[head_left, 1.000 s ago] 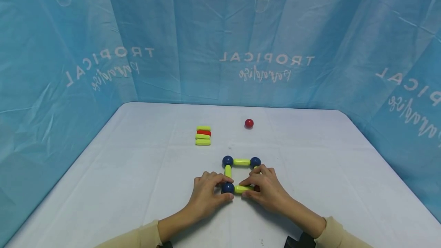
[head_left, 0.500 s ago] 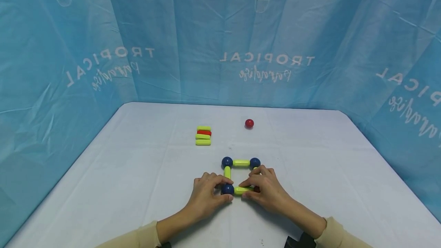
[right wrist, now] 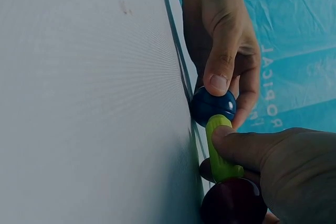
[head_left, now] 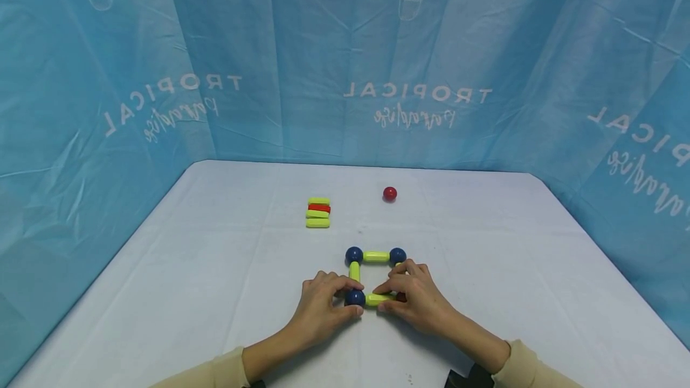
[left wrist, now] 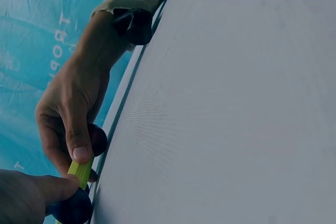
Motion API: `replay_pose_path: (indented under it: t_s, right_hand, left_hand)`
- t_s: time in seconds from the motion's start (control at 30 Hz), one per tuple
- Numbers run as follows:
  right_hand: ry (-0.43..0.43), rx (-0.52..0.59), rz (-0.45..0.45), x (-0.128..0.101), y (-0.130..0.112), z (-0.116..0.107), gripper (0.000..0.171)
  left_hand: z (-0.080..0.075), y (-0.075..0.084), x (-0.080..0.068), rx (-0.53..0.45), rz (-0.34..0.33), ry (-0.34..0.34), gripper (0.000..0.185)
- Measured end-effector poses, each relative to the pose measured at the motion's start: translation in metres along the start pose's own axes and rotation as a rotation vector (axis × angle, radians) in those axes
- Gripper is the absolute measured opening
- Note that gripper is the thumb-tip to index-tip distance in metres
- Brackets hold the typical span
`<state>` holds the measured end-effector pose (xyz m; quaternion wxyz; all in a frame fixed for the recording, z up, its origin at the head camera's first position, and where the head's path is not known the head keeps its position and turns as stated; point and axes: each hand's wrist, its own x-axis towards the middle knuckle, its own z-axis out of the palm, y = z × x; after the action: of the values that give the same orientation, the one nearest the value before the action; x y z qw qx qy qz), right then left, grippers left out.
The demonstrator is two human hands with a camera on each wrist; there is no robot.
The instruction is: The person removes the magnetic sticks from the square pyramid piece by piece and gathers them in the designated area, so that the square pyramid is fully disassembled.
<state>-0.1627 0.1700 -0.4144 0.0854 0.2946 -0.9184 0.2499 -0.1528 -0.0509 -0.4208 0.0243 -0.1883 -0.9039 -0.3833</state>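
Ball-and-rod frame [head_left: 376, 257] shifted slightly nearer: left grip [head_left: 322, 301] pinches blue ball [head_left: 355, 298]; right grip [head_left: 419, 296] pinches yellow-green rod [head_left: 373, 300] extending rightward from it.

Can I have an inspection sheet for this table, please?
Surface: white tabletop, faintly creased and spotted.
Job's things: lime-green ridged rods, three shiny dark-blue balls and one dark-red ball, set in a square.
Clutter: three lime-green spare rods grouped with one red rod; one shiny red ball apart.
Grippers: left hand pinches near-left blue ball; right hand pinches near rod.
Cables: nothing seen.
Surroundings: blue curtain, backwards white lettering.
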Motion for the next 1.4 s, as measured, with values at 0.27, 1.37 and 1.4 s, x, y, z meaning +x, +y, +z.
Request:
replay_pose_path:
  t_s: [0.27, 1.37, 1.4]
  right_hand:
    - [0.002, 0.01, -0.011, 0.0, -0.001, 0.0, 0.02]
    - [-0.135, 0.062, -0.031, -0.023, 0.025, -0.023, 0.022]
    - [-0.136, 0.064, -0.045, -0.024, 0.027, -0.024, 0.023]
  left_hand:
    - [-0.002, 0.0, -0.003, -0.018, 0.014, 0.003, 0.03]
    - [-0.035, -0.029, 0.006, -0.003, -0.078, 0.103, 0.033]
    - [-0.037, -0.03, 0.007, 0.006, -0.074, 0.106, 0.034]
